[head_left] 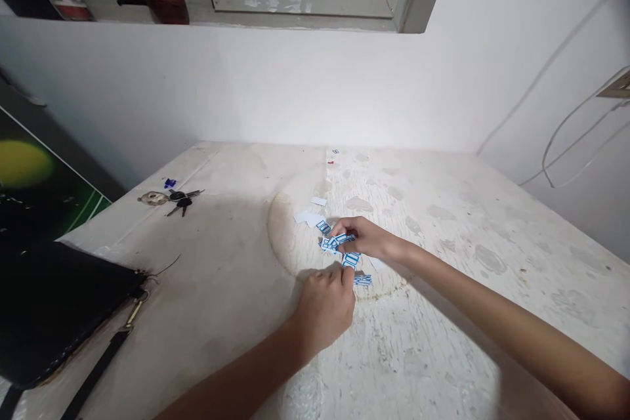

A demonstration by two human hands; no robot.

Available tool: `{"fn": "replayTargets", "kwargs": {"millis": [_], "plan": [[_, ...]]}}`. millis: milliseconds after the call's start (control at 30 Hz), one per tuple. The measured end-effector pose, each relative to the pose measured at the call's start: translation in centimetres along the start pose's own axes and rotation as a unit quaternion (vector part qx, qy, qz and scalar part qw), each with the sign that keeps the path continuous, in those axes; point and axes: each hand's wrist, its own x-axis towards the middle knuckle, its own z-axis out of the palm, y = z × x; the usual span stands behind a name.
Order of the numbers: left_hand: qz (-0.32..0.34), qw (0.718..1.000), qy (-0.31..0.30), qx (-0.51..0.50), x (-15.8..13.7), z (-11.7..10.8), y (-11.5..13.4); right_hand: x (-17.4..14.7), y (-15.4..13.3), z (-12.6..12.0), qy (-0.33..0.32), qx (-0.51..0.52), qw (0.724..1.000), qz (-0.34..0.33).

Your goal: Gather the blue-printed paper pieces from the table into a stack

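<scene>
Small white paper cut-outs with blue printed outlines are bunched about both hands. Between the thumb and fingers of my right hand (367, 236) is a blue-printed paper cut-out (340, 239), overlapping other pieces. My left hand (327, 305) lies closer to me, fingers curled, its thumb tip against another printed piece (351, 258). Its palm side is hidden. A further blue-printed strip (363, 280) pokes out just right of that thumb. Plain white paper scraps (310, 218) lie beyond the hands, with a small white slip (319, 201) a little farther off.
Keys with a fob (181, 199) and a small blue object (170, 182) lie left on the white table (231, 315). A black bag (63, 308) sits at the near left. Tiny blue (335, 151) and red (331, 162) bits are near the wall. Cables (546, 157) hang at right.
</scene>
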Motion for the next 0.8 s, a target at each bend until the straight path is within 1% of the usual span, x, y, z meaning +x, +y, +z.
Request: {"fn": "replayTargets", "kwargs": {"millis": [33,100,167,233,300,433,500,567,600,633,733,800], "plan": [[0.002,1.0,-0.001,-0.002,0.0,0.0,0.0,-0.3,0.0,-0.2,0.005,0.033,0.999,0.001],[0.002,1.0,-0.001,-0.005,0.1,0.0,-0.1,-1.0,0.0,-0.5,0.02,0.134,0.991,0.013],[0.0,1.0,0.0,-0.006,0.2,-0.1,-0.1,-1.8,-0.1,-0.8,0.047,0.268,0.962,0.036],[-0.001,1.0,0.005,-0.008,0.3,-0.1,-0.1,-2.4,-0.3,-1.2,0.087,0.358,0.928,0.054],[0.001,1.0,0.012,-0.012,0.3,-0.2,-0.2,-3.1,-0.4,-1.5,0.129,0.393,0.908,0.063],[-0.007,1.0,0.018,-0.02,0.3,0.0,-0.4,-5.0,-0.8,-1.6,0.191,0.406,0.891,0.069],[-0.024,0.999,0.01,-0.026,0.3,0.1,-0.6,-6.1,-0.9,-0.8,0.231,0.419,0.875,0.072],[-0.04,0.999,-0.002,-0.037,0.4,0.2,-0.8,-7.1,-0.7,0.5,0.265,0.432,0.86,0.063],[-0.046,0.998,-0.007,-0.043,0.4,0.1,-0.8,-7.5,-0.5,1.2,0.276,0.432,0.857,0.052],[-0.049,0.997,-0.011,-0.05,0.5,0.1,-0.9,-7.8,-0.3,2.0,0.282,0.424,0.86,0.038],[-0.045,0.996,-0.019,-0.078,0.5,-0.3,-0.9,-8.2,0.8,3.8,0.286,0.36,0.888,0.002],[-0.042,0.994,-0.025,-0.095,0.5,-0.4,-0.9,-8.3,1.4,4.6,0.277,0.321,0.906,-0.006]]}}
